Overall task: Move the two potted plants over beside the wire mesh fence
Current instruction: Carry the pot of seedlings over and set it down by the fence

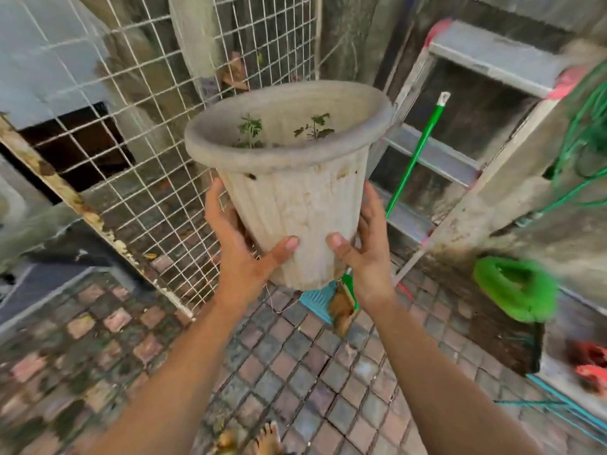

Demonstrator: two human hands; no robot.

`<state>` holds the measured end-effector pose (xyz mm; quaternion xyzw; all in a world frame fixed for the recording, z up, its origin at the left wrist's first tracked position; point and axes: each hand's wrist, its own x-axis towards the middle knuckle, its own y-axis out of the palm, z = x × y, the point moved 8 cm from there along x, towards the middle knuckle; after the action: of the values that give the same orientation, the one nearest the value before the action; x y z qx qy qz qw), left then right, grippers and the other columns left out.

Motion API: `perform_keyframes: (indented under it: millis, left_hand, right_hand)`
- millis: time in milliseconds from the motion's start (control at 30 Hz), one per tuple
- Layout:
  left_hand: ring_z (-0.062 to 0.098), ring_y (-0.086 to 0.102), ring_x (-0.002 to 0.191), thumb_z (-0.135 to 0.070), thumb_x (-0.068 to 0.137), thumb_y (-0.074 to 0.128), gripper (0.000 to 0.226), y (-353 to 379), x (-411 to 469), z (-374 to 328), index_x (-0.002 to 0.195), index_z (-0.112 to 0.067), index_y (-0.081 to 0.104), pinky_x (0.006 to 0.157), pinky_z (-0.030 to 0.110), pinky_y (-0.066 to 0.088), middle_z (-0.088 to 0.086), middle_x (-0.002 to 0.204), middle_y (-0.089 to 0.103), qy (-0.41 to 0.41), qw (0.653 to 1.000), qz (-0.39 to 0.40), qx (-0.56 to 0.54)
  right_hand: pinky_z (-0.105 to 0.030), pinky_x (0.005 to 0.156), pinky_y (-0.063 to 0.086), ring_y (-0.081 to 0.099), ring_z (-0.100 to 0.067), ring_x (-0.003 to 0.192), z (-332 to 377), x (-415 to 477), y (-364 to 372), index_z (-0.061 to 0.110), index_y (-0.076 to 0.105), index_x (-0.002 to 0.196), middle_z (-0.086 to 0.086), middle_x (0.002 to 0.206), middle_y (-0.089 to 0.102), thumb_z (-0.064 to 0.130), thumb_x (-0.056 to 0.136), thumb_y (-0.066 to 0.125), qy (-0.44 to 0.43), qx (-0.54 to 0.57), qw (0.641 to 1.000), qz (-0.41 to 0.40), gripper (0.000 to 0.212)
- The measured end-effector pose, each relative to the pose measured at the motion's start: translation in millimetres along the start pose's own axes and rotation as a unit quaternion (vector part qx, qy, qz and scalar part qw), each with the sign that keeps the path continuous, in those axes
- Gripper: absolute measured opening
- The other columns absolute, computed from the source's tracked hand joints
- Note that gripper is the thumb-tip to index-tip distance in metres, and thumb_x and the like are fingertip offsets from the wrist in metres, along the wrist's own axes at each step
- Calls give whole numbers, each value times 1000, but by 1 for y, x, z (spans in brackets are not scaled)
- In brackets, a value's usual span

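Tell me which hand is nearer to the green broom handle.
Right. The right hand grips the pot on the side facing the green broom handle; the left hand holds the pot's far side, by the wire mesh fence.

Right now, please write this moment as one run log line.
phase: carrying | pot: lifted, tilted | left hand, right hand: gripping pot sides | wire mesh fence: ahead-left

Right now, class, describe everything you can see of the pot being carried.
The pot is a pale grey, weathered planter, seemingly concrete or plastic, with a thick rolled rim, ribbed tapering walls and brownish stains. It is held off the paving, tilted slightly toward the camera. Two small green seedlings show inside. The left hand and right hand clasp its lower sides, thumbs in front. The wire mesh fence stands behind it.
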<state>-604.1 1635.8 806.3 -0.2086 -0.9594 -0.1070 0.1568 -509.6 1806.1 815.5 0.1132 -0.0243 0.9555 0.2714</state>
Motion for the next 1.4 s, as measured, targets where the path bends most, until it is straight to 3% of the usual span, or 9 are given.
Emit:
perform_keyframes:
  millis: [167,267,467,667,833,1000,1133,1267,1400]
  left_hand:
    - [25,41,157,-42,69,98,135,21,12,69,156,-31,-4,124,58,45,20,167,30,-20,998,-36,54]
    - [30,43,156,-26,67,96,133,27,14,113,157,-32,-3,122,61,46,24,166,32,-48,993,-57,95]
    - [28,48,153,-14,67,100,136,41,5,212,161,-18,2,114,68,50,0,165,42,-82,981,-101,141]
    - [34,49,151,-15,67,98,128,42,-24,339,153,-45,8,115,62,52,4,166,39,-87,971,-141,172]
    - [35,52,148,-25,66,96,134,15,-64,485,158,-17,-2,112,64,53,19,157,46,-115,967,-144,174]
    - [17,49,152,-15,68,98,131,-12,-87,602,155,-27,1,119,43,52,-8,161,43,-91,970,-121,191]
    - [26,50,150,-18,68,96,127,-27,-99,689,154,-32,3,120,48,51,17,160,43,-76,969,-112,206]
    - [27,50,150,-6,66,96,131,-32,-108,754,154,-27,2,118,46,53,20,159,42,-65,967,-102,224]
    - [33,44,154,-31,69,99,128,-42,-116,806,155,-34,4,117,60,51,23,162,36,-55,970,-108,212]
  right_hand:
    - [-15,103,51,53,8,136,-65,41,-20,29,32,154,7,157,43,35,75,86,41,35,997,51,96]
    - [-17,105,51,52,1,140,-119,59,-31,20,30,157,6,158,44,47,70,90,89,51,992,78,110]
    - [-50,124,42,38,-19,156,-239,80,-58,30,25,164,2,172,33,27,71,87,128,96,981,112,112]
    - [-43,120,46,44,-17,153,-384,82,-76,24,27,164,-1,169,39,21,70,82,156,100,972,144,110]
    - [-43,119,48,46,-13,151,-526,69,-69,27,32,161,4,166,42,19,66,84,146,118,968,166,108]
    - [-30,105,57,51,-14,146,-660,51,-58,25,34,158,7,157,50,14,60,85,152,152,966,144,111]
    - [-29,103,57,52,-16,145,-750,48,-55,27,37,156,-2,159,50,14,56,87,147,163,965,142,113]
    - [-42,109,56,52,-24,147,-815,48,-57,24,32,161,-8,163,46,9,57,86,159,170,960,156,118]
    - [-56,115,50,49,-28,149,-872,48,-56,26,30,162,-7,165,43,-3,64,85,162,159,959,168,116]
